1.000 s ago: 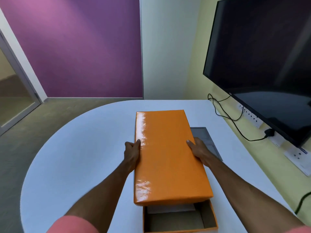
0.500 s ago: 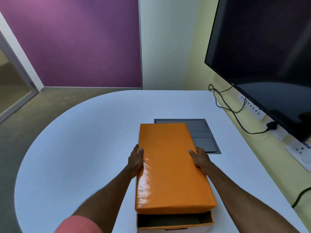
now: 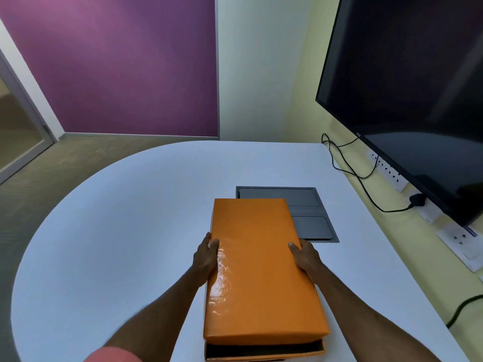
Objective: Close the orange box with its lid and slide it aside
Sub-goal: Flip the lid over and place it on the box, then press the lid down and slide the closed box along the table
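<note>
Left hand (image 3: pixel 205 258) and right hand (image 3: pixel 306 256) clamp the lid (image 3: pixel 258 273) between them over the orange box (image 3: pixel 264 352).

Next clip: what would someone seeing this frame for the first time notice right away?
The glossy orange lid dominates the centre of the white table, gripped on its long sides by the left hand and right hand. It sits over the orange box, whose near end still shows a dark gap. A large dark TV screen fills the right wall, and a grey hatch panel lies in the table behind the lid.
</note>
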A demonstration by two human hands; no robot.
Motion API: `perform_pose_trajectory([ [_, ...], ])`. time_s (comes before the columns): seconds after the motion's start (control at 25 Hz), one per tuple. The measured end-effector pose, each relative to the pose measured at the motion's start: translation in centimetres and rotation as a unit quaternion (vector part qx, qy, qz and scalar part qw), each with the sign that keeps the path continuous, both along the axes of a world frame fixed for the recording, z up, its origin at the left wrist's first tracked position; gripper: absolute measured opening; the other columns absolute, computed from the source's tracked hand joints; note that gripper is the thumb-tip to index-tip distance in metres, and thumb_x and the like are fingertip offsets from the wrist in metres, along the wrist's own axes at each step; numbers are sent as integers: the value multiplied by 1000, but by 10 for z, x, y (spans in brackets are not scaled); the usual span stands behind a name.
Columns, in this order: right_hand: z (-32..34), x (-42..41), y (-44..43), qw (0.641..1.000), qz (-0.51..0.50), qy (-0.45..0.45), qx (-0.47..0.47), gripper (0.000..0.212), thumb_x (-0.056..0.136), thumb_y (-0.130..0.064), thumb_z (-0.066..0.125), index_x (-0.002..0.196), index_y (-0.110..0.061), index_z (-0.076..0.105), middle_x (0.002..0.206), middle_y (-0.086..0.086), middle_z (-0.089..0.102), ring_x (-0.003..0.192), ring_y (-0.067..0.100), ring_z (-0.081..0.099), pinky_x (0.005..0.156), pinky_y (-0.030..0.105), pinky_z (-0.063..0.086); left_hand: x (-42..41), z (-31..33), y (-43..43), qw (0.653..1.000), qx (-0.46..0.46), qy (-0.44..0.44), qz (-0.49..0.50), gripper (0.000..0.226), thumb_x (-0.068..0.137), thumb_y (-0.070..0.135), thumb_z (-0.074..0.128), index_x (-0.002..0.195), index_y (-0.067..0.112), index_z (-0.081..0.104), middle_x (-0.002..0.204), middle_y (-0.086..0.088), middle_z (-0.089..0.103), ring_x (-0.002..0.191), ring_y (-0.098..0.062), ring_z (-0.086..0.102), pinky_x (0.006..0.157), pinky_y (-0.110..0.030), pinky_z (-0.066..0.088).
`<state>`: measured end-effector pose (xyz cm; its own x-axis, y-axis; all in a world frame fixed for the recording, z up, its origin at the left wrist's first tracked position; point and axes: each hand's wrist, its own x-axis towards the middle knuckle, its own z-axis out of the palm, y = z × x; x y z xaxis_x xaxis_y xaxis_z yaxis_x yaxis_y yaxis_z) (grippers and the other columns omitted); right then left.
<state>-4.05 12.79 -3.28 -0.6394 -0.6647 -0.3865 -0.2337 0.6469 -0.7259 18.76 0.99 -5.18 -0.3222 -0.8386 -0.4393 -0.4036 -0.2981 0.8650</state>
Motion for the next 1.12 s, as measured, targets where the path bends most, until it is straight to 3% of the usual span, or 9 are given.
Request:
perform_pose_trajectory([
  [0.32, 2, 10, 22, 1000, 8, 5, 15, 46, 100, -34, 44, 135, -4, 49, 134, 18, 56, 121, 35, 55, 103, 45, 47, 13, 1, 23, 1000, 3, -9, -19, 63, 100, 46, 37, 155, 23, 18, 153, -11, 42, 132, -36, 51, 108, -51, 41],
  [0.52, 3, 21, 42, 1000, 12, 21, 14, 46, 100, -33, 44, 133, -1, 49, 133, 19, 57, 120, 35, 55, 101, 44, 47, 15, -3, 44, 999, -18, -51, -2, 69, 100, 44, 39, 157, 18, 9, 158, -15, 32, 139, -40, 41, 113, -53, 35],
  [0.72, -7, 39, 68, 997, -22, 73, 30, 60, 96, -49, 44, 136, -3, 42, 134, 21, 55, 120, 38, 55, 96, 46, 47, 23, -7, 70, 995, -52, -87, 22, 62, 98, 49, 41, 144, 9, 35, 142, -17, 53, 123, -39, 58, 105, -53, 46],
  [0.8, -9, 44, 77, 994, -18, 96, 44, 64, 93, -58, 43, 133, -8, 44, 131, 19, 56, 116, 38, 57, 94, 48, 48, 26, -8, 79, 991, -85, -107, 8, 61, 97, 51, 41, 143, 11, 36, 140, -16, 55, 121, -38, 60, 103, -53, 48],
  [1.0, -18, 48, 89, 989, 26, 118, 90, 79, 88, -70, 34, 151, -25, 17, 144, 15, 47, 126, 40, 50, 102, 54, 42, 33, -17, 92, 987, -93, -133, -8, 75, 96, 56, 38, 156, 18, 12, 152, -15, 42, 132, -40, 50, 109, -56, 40],
  [1.12, -27, 53, 94, 989, 19, 115, 88, 79, 88, -70, 31, 152, -29, 10, 146, 16, 45, 126, 41, 50, 102, 55, 42, 35, -22, 101, 983, -117, -144, 0, 72, 96, 57, 37, 155, 23, 13, 152, -13, 43, 133, -39, 49, 110, -55, 40],
])
